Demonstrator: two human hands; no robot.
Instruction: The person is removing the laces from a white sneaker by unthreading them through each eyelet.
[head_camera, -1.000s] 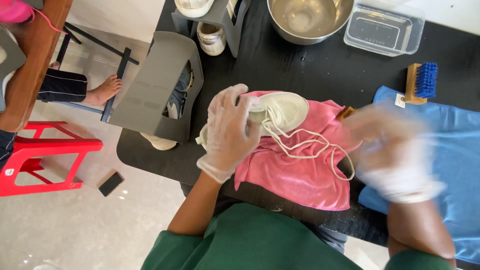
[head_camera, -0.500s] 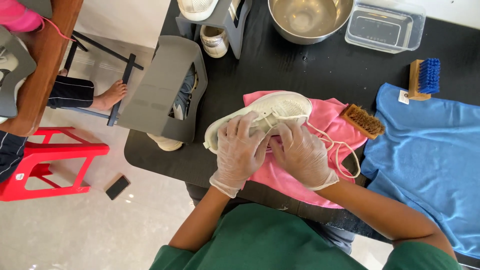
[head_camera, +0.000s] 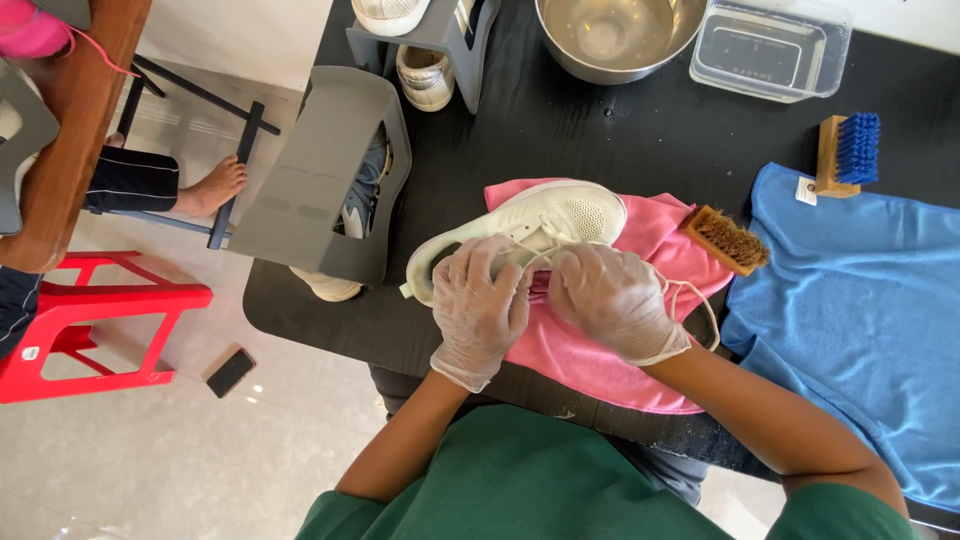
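A white sneaker (head_camera: 560, 215) lies on its side on a pink cloth (head_camera: 640, 250) on the black table (head_camera: 560, 130). My left hand (head_camera: 480, 305), in a thin clear glove, grips the shoe near its opening. My right hand (head_camera: 612, 300), also gloved, pinches the white laces (head_camera: 700, 300) at the shoe's tongue, and a loop of lace trails to the right over the pink cloth. Both hands touch each other over the middle of the shoe.
A brown-bristled brush (head_camera: 727, 240) lies at the pink cloth's right edge. A blue cloth (head_camera: 860, 320), a blue-bristled brush (head_camera: 848, 152), a metal bowl (head_camera: 615, 35), a clear plastic tub (head_camera: 770, 48) and grey shoe racks (head_camera: 320, 175) holding shoes surround them. A red stool (head_camera: 90, 330) and another person's foot (head_camera: 210, 185) are at left.
My right hand came in from the right and joined the left on the shoe. The shoe has turned onto its side, and both hands now work at the laces.
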